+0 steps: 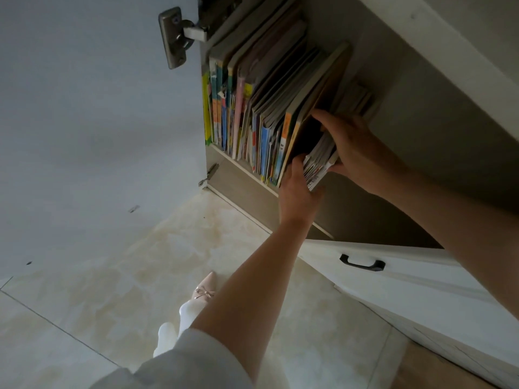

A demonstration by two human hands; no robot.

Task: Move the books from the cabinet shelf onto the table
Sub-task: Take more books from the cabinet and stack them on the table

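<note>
Two bare hands are reaching into the open cabinet shelf (241, 167), both working on a thin bundle of books (318, 164) at the right end of the row. The left hand (299, 189) is coming up from below the shelf edge, its fingers lying along the bundle's left face and its thumb curling under the lower corner, so it is gripping the bundle. The right hand (348, 147) is coming in from the right, its fingers wrapping over the bundle's top and far side while the palm is lying against its right face, clasping the same bundle. The bundle is tilting outward, its lower corner sticking out past the shelf edge. Just left of the bundle, the row of picture books (252, 108) is standing upright on the shelf and leaning slightly, filling it as far as the left wall. Above and left of the shelf, a metal hinge (179, 35) is sitting on the open cabinet door (84, 108). Below and right of the shelf, a white drawer front is showing a black handle (362, 263). Far below the shelf, a pale pointed shoe with a bow (203, 290) is standing on the tiled floor (112, 276).
</note>
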